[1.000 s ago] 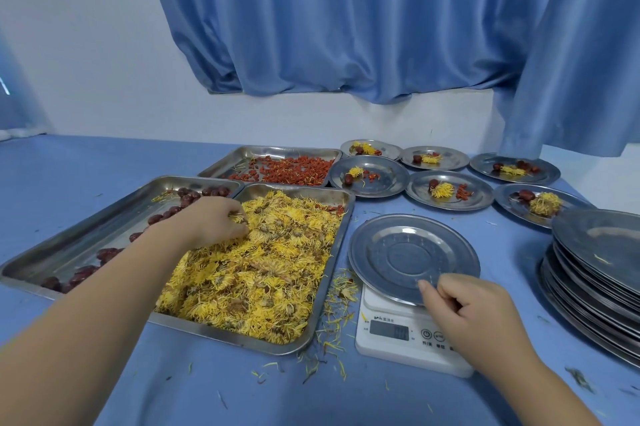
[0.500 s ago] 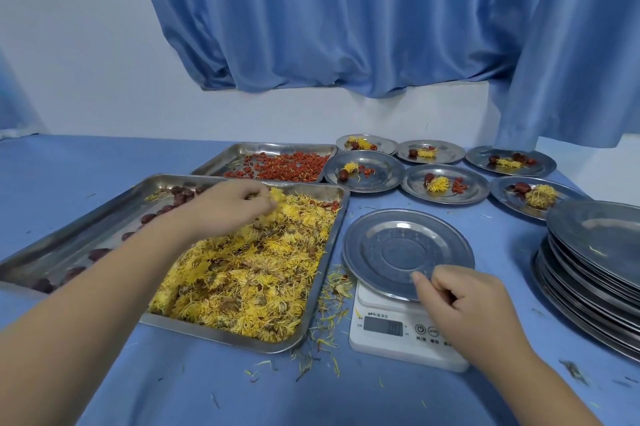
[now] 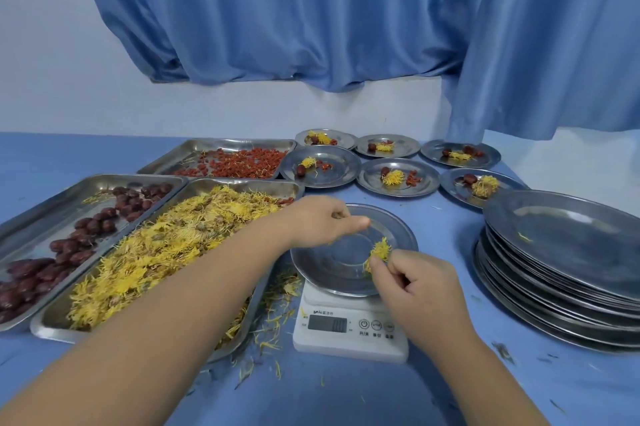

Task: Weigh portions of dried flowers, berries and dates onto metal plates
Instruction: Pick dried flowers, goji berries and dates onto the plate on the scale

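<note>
Yellow dried flower, pinched by the right hand over the plate on the scale, should be released gently; whether the curled left hand holds anything cannot be told.

Yellow flowers, dark red dates, orange-red berries, silver plates, white scale, blue table, blue curtain.

Left hand reaches forward, fingers bunched; right hand pinches with thumb and forefinger.
</note>
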A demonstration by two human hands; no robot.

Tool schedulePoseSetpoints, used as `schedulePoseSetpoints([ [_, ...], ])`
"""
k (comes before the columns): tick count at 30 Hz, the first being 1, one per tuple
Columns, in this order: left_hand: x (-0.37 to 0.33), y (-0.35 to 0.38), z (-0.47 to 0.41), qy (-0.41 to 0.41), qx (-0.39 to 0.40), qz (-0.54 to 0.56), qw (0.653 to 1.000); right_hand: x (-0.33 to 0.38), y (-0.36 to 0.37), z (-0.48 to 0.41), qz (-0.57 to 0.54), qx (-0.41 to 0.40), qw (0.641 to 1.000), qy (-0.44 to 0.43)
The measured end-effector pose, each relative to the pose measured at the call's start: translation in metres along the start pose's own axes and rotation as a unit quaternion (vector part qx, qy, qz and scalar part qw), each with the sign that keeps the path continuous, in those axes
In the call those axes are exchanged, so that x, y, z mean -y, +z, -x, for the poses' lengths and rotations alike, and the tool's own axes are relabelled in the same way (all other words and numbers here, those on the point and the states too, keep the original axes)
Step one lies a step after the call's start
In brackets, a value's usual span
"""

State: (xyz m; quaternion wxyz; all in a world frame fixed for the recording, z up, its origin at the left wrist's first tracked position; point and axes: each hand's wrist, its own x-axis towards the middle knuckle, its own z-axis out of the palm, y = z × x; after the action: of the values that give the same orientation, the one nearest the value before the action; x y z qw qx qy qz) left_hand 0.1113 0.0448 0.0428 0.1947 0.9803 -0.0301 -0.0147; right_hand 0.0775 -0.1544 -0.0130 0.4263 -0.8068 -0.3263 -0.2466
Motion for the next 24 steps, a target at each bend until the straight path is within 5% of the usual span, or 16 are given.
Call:
schedulePoseSetpoints([
  [13, 0.035, -0.018, 0.057, 0.018, -0.123, 0.118, 0.985, 0.02, 0.011, 0.01, 0.035, 0.029, 0.997, -0.066],
  [19, 0.086, -0.033, 0.103, -0.037, -0.157, 0.153, 0.975, 0.061, 0.045, 0.005, 0.042, 0.024, 0.989, -0.139],
  [24, 0.143, -0.063, 0.128, -0.128, -0.229, 0.157, 0.952, 0.092, 0.084, -0.002, 0.015, 0.054, 0.993, -0.102],
])
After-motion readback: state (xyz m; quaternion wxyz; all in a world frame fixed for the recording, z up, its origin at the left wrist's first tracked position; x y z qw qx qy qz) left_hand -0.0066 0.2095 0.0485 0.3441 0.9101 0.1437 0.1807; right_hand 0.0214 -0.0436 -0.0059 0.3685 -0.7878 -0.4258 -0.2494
